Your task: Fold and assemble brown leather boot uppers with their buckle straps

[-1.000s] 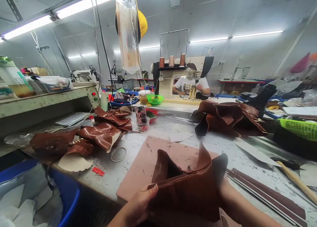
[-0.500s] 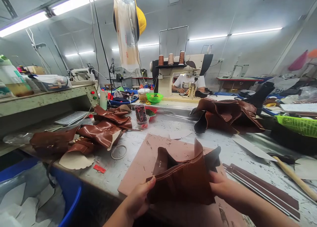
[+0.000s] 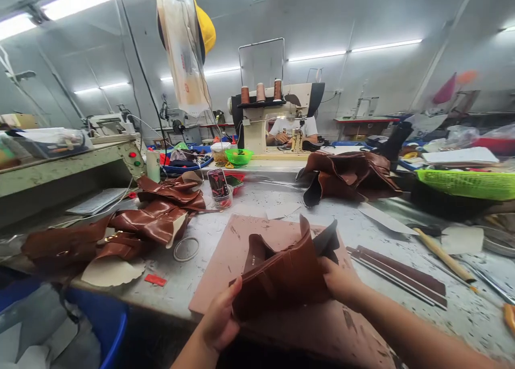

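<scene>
Gripping the folded brown leather piece (image 3: 281, 277) at lower centre, over the pink rectangular mat (image 3: 241, 245): our left hand (image 3: 219, 320) pinches its left edge, right hand (image 3: 340, 280) clasps its right side. Risk, we judge: a loose pinch lets the fold spring open.

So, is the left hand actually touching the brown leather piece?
Touching. In the head view the left hand grips the brown leather piece at its lower left corner, thumb lying over the edge.
</scene>
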Motion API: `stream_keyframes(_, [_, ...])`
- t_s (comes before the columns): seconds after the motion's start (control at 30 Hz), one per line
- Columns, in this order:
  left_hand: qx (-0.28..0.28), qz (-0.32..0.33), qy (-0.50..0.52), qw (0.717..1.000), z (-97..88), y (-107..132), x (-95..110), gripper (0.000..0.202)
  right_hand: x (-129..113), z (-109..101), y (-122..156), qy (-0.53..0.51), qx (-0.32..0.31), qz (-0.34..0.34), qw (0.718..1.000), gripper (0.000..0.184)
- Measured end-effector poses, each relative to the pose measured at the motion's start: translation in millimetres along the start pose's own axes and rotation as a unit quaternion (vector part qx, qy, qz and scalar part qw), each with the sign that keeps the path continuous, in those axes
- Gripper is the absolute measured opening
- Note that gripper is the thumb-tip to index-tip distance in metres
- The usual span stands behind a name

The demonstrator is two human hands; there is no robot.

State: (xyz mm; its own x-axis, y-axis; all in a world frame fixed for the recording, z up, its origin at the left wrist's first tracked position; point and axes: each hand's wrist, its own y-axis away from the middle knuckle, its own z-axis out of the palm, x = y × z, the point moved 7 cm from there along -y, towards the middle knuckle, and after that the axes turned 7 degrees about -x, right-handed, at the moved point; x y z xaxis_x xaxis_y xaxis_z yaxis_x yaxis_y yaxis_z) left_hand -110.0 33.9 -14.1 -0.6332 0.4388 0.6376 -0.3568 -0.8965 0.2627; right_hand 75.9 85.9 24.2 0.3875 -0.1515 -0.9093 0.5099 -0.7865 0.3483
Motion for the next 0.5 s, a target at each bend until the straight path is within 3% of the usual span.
stream_keyframes(0.13, [0.015, -0.034, 0.044, 0.998, -1.1, -1, -1, 0.027, -4, 2, 4, 0.010, -0.067, -0.006, 0.998, 0.014])
stream_keyframes(0.33, [0.021, -0.059, 0.082, 0.995, 1.5, -3, -2, 0.043, -7, -15, 6, 0.053, -0.073, -0.047, 0.995, 0.011])
stream_keyframes(0.5, [-0.008, -0.053, 0.108, 0.993, 0.7, -7, -3, 0.038, -14, -20, 17, 0.067, -0.086, -0.091, 0.990, 0.013])
